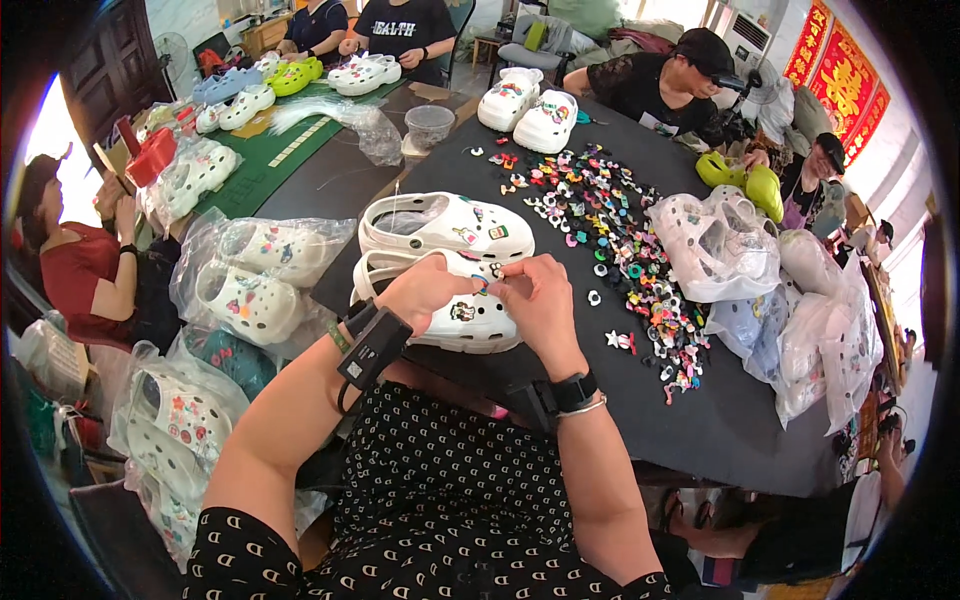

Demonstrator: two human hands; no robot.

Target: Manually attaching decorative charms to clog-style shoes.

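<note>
In front of me on the dark table lies a pair of white clogs, side by side with toes to the right. My left hand [428,292] is closed over the upper of the nearer clog [480,335], its fingers partly hidden. Over the same clog's toe, my right hand [540,300] pinches a small shoe charm, blue and red, mostly covered by the fingertips. A black-and-white charm sits in the upper nearby. The farther clog [455,222] carries several charms. To the right spreads a pile of loose colourful charms [620,235].
Bagged white clogs [250,300] lie to my left, and more bagged clogs [720,245] to my right. Another white pair [545,120] stands at the far edge. A clear tub [428,125] stands beyond my clogs. Several people sit around the table.
</note>
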